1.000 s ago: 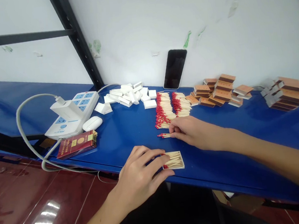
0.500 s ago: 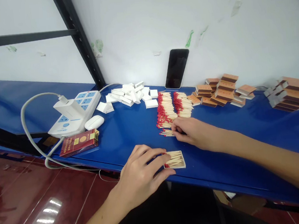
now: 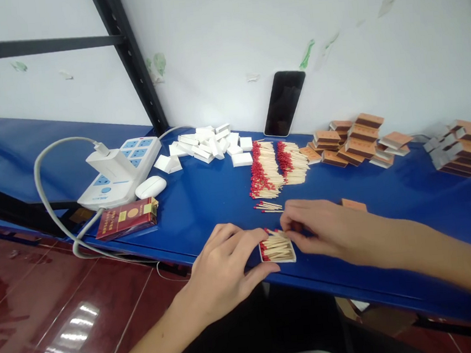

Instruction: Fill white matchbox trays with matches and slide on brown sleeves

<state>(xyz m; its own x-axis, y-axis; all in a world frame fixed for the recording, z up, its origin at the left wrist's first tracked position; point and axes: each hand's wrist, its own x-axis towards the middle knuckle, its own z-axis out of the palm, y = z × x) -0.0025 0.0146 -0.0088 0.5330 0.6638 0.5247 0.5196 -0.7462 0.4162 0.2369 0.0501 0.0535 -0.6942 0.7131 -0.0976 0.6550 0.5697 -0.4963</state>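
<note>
Near the front edge of the blue shelf, my left hand holds a small white matchbox tray between thumb and fingers. Matches with red heads lie in it, heads toward the left. My right hand is pinched at the tray's upper right, holding matches whose red tips show over the tray's far edge. Just beyond are a few loose matches. Behind these stand two large match piles, heads also to the left. An orange matchbox sleeve shows partly behind my right wrist.
White trays are heaped at the back left, orange matchboxes at the back right, with another stack farther right. A phone leans on the wall. On the left are a power strip, white case and red packet.
My right hand has come from the match piles down to the tray, bringing matches with it. My left hand stays on the tray. The view has shifted slightly, and the orange sleeve now shows.
</note>
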